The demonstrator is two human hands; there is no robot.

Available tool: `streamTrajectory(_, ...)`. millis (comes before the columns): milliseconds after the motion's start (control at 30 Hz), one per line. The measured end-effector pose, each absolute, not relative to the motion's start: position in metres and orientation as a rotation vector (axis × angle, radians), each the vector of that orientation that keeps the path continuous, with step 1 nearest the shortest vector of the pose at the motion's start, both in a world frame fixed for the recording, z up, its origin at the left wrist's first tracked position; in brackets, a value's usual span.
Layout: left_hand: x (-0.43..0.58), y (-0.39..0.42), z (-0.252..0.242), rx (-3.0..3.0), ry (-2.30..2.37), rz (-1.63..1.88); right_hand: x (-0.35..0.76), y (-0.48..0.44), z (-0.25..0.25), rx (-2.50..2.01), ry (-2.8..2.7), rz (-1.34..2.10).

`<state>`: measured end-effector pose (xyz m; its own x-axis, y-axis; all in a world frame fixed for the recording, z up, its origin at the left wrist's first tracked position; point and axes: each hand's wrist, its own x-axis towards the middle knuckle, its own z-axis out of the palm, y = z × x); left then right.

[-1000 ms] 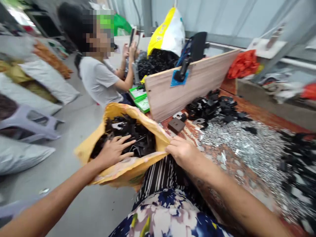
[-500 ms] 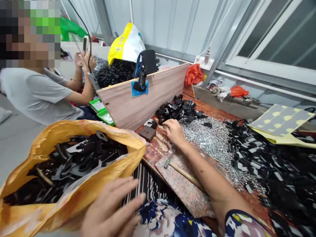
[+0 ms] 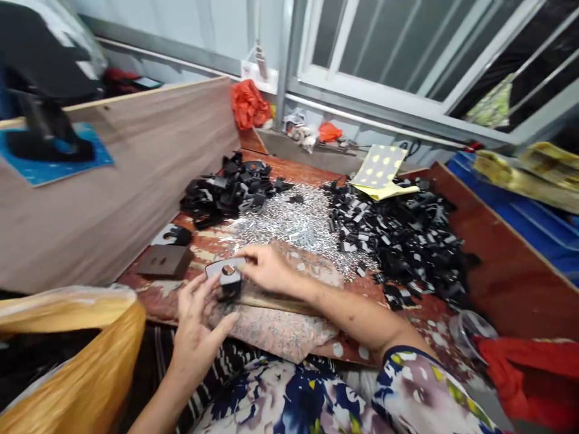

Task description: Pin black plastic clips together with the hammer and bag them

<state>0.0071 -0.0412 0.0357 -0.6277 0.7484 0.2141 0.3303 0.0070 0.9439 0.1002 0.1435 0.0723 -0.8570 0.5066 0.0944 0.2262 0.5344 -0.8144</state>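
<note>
Both of my hands meet over the front of the red-brown worktable (image 3: 488,265). My left hand (image 3: 196,325) holds a small black plastic part (image 3: 230,283) with a pale top between thumb and fingers. My right hand (image 3: 266,268) is pinched at the same part from the right; what its fingertips grip is too small to name. Beneath them lies a speckled pad (image 3: 275,325) with a wooden-handled tool (image 3: 262,298) on it. A heap of small shiny metal pieces (image 3: 294,223) lies just beyond my hands.
Black plastic parts are heaped at the back left (image 3: 230,187) and on the right (image 3: 402,235). A wooden divider board (image 3: 136,169) stands on the left, with a dark block (image 3: 165,260) at its foot. A yellow sack (image 3: 76,361) sits at my lower left. Windows run behind.
My view swung right, away from the seated person and the sack. My left hand left the sack and came up to the table; both hands now hold a small black part together.
</note>
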Motion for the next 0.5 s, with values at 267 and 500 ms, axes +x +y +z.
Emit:
streamTrajectory(267, 0.015, -0.017, 0.023, 1.217, 2.069, 1.395, 0.266, 0.201, 0.068, -1.084, -2.555, 0.331)
streamTrajectory(500, 0.017, -0.015, 0.040, 1.144, 2.000, 1.236, 0.330, 0.266, 0.054, -1.187, -2.471, 0.057)
